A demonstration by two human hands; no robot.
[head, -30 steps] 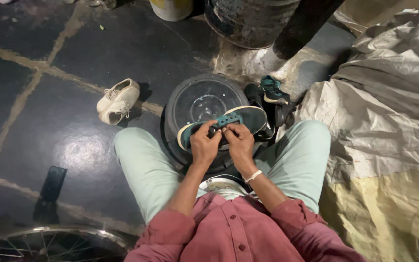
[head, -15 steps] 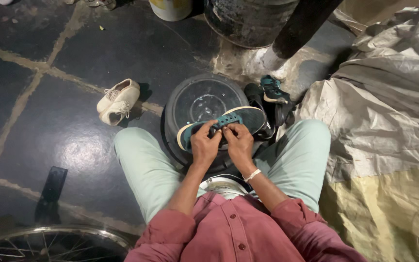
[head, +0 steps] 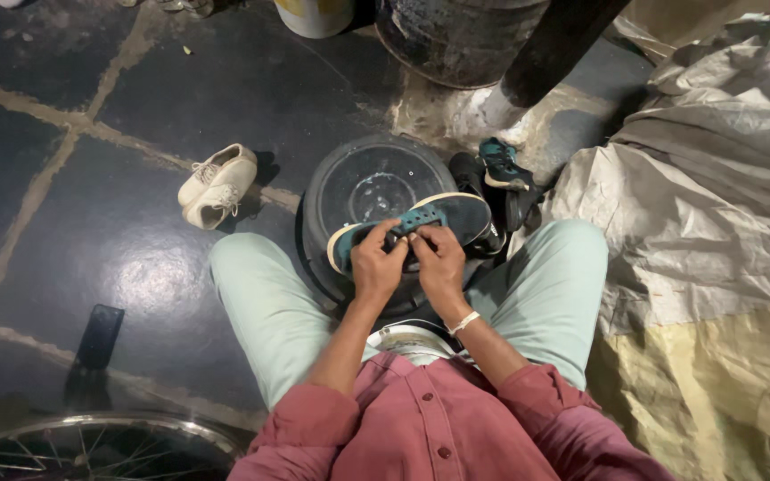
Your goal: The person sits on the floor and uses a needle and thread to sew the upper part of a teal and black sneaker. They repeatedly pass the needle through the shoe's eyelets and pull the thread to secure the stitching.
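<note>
I sit on a dark floor with my legs spread around a black round basin (head: pixel 349 178) that holds a little water. Over its near rim I hold a teal shoe (head: pixel 456 214) with a pale sole edge. My left hand (head: pixel 376 265) grips the shoe's left part. My right hand (head: pixel 438 263) grips its middle, fingers at the teal tongue. Both hands touch each other over the shoe. A white band circles my right wrist.
A pair of white sneakers (head: pixel 217 185) lies left of the basin. A second teal shoe (head: pixel 503 167) rests to the right, by a grey and yellow tarpaulin (head: pixel 715 232). Buckets (head: pixel 465 40) stand behind. A dark flat object (head: pixel 98 337) and a bicycle wheel (head: pixel 100 445) lie at lower left.
</note>
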